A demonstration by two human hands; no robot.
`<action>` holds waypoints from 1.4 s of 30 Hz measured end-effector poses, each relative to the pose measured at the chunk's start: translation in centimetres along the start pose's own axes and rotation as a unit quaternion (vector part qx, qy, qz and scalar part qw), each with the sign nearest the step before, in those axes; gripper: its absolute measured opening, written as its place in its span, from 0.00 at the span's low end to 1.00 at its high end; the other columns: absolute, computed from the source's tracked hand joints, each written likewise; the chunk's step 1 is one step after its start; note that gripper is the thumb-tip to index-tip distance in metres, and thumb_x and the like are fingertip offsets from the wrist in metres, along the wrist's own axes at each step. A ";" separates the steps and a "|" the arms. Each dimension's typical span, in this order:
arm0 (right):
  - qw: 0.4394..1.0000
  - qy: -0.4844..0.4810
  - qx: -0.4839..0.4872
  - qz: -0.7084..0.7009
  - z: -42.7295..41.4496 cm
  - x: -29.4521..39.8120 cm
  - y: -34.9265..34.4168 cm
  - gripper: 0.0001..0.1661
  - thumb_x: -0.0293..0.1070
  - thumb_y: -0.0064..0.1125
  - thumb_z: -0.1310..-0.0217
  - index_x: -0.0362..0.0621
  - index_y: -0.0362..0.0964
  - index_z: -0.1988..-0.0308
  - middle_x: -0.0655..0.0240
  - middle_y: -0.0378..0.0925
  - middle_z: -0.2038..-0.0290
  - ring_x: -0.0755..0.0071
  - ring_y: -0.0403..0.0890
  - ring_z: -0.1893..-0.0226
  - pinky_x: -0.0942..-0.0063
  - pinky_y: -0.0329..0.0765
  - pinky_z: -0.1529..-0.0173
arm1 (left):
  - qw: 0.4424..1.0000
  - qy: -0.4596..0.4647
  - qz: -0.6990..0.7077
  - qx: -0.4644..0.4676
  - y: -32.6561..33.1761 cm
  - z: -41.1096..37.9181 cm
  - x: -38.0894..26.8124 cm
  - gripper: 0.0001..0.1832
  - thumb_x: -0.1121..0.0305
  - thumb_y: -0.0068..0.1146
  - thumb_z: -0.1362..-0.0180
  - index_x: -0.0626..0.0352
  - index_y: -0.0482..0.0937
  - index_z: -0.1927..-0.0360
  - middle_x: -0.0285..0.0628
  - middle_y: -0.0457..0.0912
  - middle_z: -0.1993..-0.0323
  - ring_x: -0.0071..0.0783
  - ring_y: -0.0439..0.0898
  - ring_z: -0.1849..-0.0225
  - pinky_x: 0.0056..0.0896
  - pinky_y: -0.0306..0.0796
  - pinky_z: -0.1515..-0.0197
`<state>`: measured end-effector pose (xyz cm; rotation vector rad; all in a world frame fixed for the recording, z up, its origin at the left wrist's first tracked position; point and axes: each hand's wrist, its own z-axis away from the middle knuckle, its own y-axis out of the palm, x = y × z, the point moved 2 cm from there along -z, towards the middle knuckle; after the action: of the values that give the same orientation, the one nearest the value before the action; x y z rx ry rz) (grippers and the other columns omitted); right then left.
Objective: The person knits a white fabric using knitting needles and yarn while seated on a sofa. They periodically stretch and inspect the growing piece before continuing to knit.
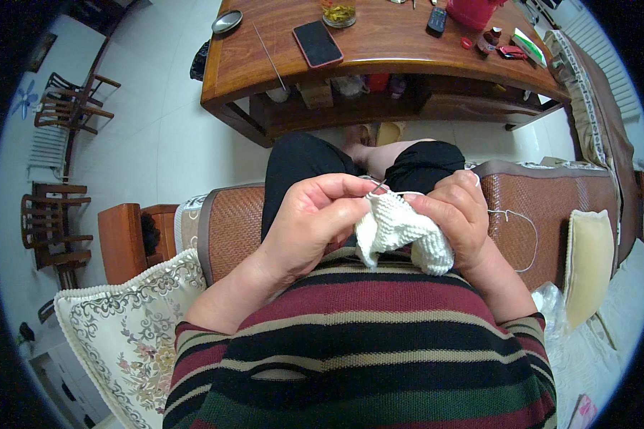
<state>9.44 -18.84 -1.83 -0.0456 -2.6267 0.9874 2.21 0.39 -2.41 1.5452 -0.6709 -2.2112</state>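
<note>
A piece of white knitting (402, 222) hangs in front of my striped sweater, between my two hands. My left hand (322, 212) pinches its upper left edge with thumb and forefinger. At those fingertips a thin metal knitting needle (379, 186) pokes out, its rest hidden by fingers and fabric. My right hand (453, 214) grips the upper right edge, thumb on the stitches. White yarn (534, 230) passes by the right hand and loops over the woven seat to the right.
A wooden table (279, 48) stands beyond my knees, with a phone (317, 44), a long thin needle (269, 56), a glass jar (338, 13), a remote control (436, 21) and a small brown bottle (488, 41). A floral cushion (134, 332) lies left, a cream cushion (587, 265) right.
</note>
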 end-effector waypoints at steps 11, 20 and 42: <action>0.991 0.021 0.037 -0.126 0.6 -2.0 0.5 0.21 0.38 0.61 0.60 0.44 0.76 0.61 0.70 0.72 0.76 0.67 0.73 0.75 0.71 0.65 0.70 | 0.990 -0.062 -0.114 0.050 -0.2 -0.6 -2.0 0.11 0.72 0.52 0.41 0.66 0.77 0.56 0.30 0.76 0.74 0.10 0.64 0.81 0.12 0.57 0.79; 0.993 -0.020 0.065 -0.091 0.2 -2.1 0.2 0.22 0.38 0.61 0.61 0.48 0.77 0.60 0.71 0.71 0.75 0.66 0.72 0.75 0.71 0.64 0.71 | 0.989 -0.051 -0.120 0.068 0.0 -0.6 -2.5 0.18 0.75 0.50 0.46 0.68 0.73 0.51 0.36 0.80 0.65 0.16 0.76 0.66 0.15 0.68 0.62; 0.995 -0.075 0.062 -0.010 0.0 -1.4 -0.2 0.26 0.36 0.60 0.67 0.44 0.76 0.59 0.71 0.69 0.74 0.68 0.71 0.74 0.72 0.66 0.71 | 0.972 -0.029 -0.205 0.108 0.2 -0.5 -3.0 0.17 0.75 0.51 0.42 0.67 0.69 0.49 0.36 0.80 0.66 0.16 0.77 0.64 0.18 0.70 0.58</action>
<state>10.74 -19.17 -2.09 0.0877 -2.6862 1.1871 3.67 1.76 -0.08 1.8752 -0.6778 -2.5606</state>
